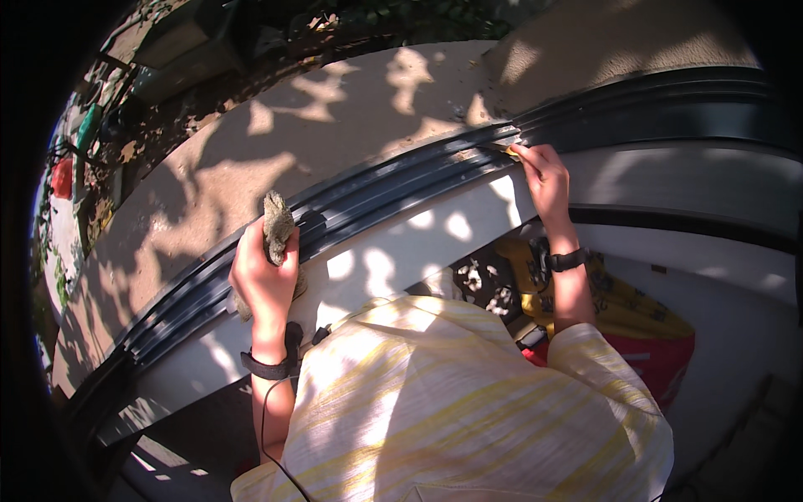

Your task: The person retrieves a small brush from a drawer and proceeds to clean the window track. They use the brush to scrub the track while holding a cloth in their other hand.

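My left hand (266, 267) grips a grey-green cloth (276, 226) that looks worn; one part sticks up above the fingers and another hangs below the palm. The hand is over the left part of a dark metal sliding-window track (376, 194). Farther right, my right hand (544, 172) pinches a small, thin tool with a yellowish end (511, 151), its dark tip pointing left into the grooves near the track's right corner. Pale debris lies at that corner. What kind of tool it is cannot be told.
A white inner sill (401, 235) runs along the near side of the track, a concrete ledge (351, 106) along the far side. At the right stands a dark window frame (677, 122). Yellow and red bags (633, 314) are below right. Containers and plants are outside, upper left.
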